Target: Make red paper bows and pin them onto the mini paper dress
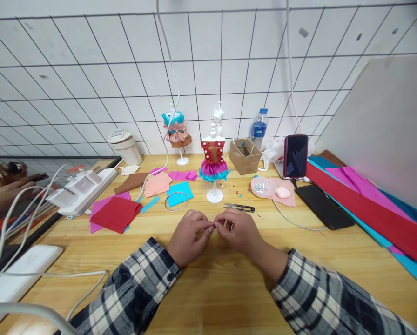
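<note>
My left hand [191, 236] and my right hand [238, 232] meet fingertip to fingertip above the wooden table. Both are closed in a pinch, and whatever lies between the fingers is too small to make out. Just beyond them stands a small white dress form [214, 195] wearing a red top with white beads and a purple skirt edged in blue. Thread snips [241, 207] with black handles lie behind my right hand. A pink dish [263, 187] with small shiny pieces is further right. Tiny coloured scraps are scattered near the form's base.
Left are red paper [116, 214], blue paper [180, 193] and a power strip [86, 190] with cables. A second dressed form [177, 135], a cardboard box [245, 158] and a bottle [259, 126] stand behind. A phone [295, 156] and long coloured strips [372, 209] lie right. Another person's hand [6, 195] shows far left.
</note>
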Available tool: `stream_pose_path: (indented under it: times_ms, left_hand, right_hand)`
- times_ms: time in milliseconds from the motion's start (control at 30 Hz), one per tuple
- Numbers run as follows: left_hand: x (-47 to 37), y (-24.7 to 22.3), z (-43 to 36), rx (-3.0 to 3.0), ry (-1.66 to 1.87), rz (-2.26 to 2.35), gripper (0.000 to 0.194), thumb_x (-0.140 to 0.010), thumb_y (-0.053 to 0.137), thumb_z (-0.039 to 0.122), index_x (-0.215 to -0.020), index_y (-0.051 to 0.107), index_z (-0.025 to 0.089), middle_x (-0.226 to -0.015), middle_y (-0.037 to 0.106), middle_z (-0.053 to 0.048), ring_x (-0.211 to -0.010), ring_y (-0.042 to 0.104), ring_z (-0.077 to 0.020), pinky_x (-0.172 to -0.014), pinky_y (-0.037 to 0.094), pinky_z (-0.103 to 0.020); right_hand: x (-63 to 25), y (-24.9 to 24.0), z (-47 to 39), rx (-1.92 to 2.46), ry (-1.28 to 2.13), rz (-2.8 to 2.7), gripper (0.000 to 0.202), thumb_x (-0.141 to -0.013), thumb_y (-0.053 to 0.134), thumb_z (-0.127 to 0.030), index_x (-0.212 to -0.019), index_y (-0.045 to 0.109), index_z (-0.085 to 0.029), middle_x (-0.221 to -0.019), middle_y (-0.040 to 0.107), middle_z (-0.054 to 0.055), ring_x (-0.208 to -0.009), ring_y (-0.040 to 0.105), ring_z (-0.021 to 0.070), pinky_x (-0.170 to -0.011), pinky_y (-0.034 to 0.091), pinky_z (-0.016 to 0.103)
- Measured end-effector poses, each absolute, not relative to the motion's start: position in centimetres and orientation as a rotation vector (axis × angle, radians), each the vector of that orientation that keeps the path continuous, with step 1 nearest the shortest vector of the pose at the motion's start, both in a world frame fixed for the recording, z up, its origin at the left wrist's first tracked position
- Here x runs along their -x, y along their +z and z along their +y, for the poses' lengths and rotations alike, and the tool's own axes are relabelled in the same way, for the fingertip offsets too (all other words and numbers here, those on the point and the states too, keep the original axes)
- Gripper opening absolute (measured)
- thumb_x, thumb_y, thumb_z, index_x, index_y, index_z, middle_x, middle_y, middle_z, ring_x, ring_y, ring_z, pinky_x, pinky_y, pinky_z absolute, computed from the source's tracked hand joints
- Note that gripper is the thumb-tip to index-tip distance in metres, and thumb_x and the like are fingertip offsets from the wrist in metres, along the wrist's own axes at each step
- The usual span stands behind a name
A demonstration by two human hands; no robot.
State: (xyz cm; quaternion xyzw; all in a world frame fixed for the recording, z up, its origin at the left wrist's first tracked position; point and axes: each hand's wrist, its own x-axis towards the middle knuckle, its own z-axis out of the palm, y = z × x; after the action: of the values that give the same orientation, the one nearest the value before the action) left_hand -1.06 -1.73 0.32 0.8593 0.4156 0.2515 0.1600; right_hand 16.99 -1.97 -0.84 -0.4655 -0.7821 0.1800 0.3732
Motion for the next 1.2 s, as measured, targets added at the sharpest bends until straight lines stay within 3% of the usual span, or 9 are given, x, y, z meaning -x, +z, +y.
stream_pose_path:
  times_ms: [400,867,1200]
  left_hand:
    - [1.3,0.1,-1.5,-2.416,0.801,1.166,0.023,-0.089,0.048,0.029,-0.085,0.068,0.019,-0.078,0.061,-0.005,-0.078,0.051,-0.0176,-0.073,0.038,-0.033]
    - [1.1,0.4,-1.3,-2.347,0.897,1.232,0.02,-0.08,0.051,0.018,-0.066,0.064,0.018,-0.067,0.062,-0.003,-0.069,0.053,-0.0152,-0.068,0.04,-0.03]
    - [1.1,0.2,-1.2,-2.318,0.873,1.174,0.023,-0.082,0.049,0.018,-0.069,0.068,0.018,-0.069,0.064,-0.003,-0.07,0.055,-0.0147,-0.069,0.042,-0.029]
  right_hand:
    - [-16.5,-0.9,-1.6,1.278,1.018,-1.676,0.013,-0.076,0.059,-0.024,-0.069,0.069,-0.018,-0.058,0.061,-0.002,-0.047,0.045,0.0083,-0.045,0.036,0.02]
    - [-16.6,-0.8,-2.5,1.105,0.67,-1.902,0.013,-0.083,0.059,-0.025,-0.088,0.072,-0.023,-0.075,0.067,0.001,-0.061,0.055,0.0107,-0.058,0.043,0.023]
    - [-16.7,-1.1,-2.5,1.083,0.532,-1.953,0.015,-0.085,0.057,-0.026,-0.09,0.07,-0.022,-0.08,0.068,0.003,-0.071,0.06,0.0129,-0.066,0.045,0.024]
